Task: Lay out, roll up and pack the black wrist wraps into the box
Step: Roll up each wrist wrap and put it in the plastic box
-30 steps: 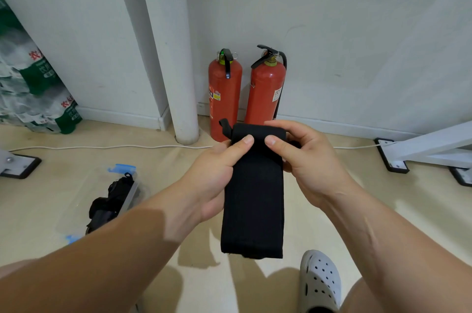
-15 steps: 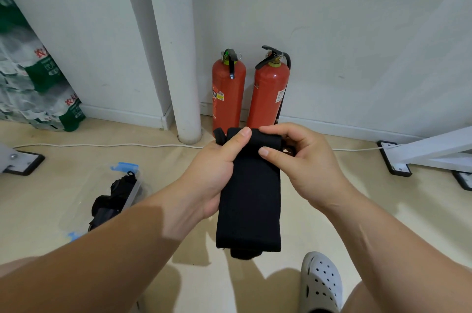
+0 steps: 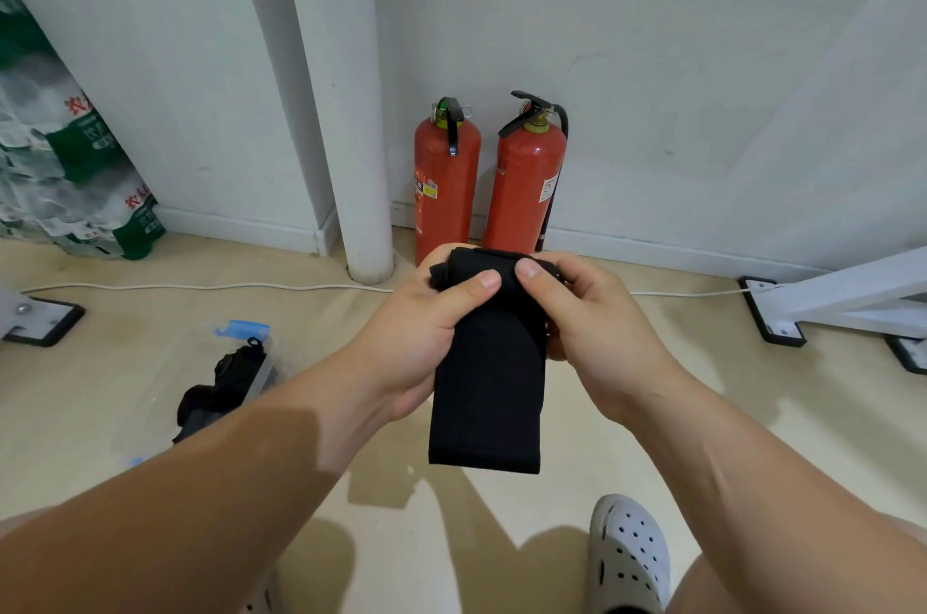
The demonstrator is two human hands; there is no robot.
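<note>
Wrist wrap (image 3: 489, 382): gripped at its top between my left hand (image 3: 421, 337) and my right hand (image 3: 592, 322), hanging above the floor.
Box (image 3: 243, 328): on the floor left of my left forearm, a bundle of wraps (image 3: 225, 388) inside.
Two extinguishers (image 3: 446, 192): side by side against the wall behind my hands, right of the pillar (image 3: 351, 112).
Shoe (image 3: 629, 558): nearest me, below right.

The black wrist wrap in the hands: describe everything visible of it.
The black wrist wrap is a flat band of matte, woven-looking fabric, held in the air. Its top end is curled over into a small roll, pinched between the left hand and the right hand, thumbs on its near face. The rest hangs straight down, lower edge free.
</note>
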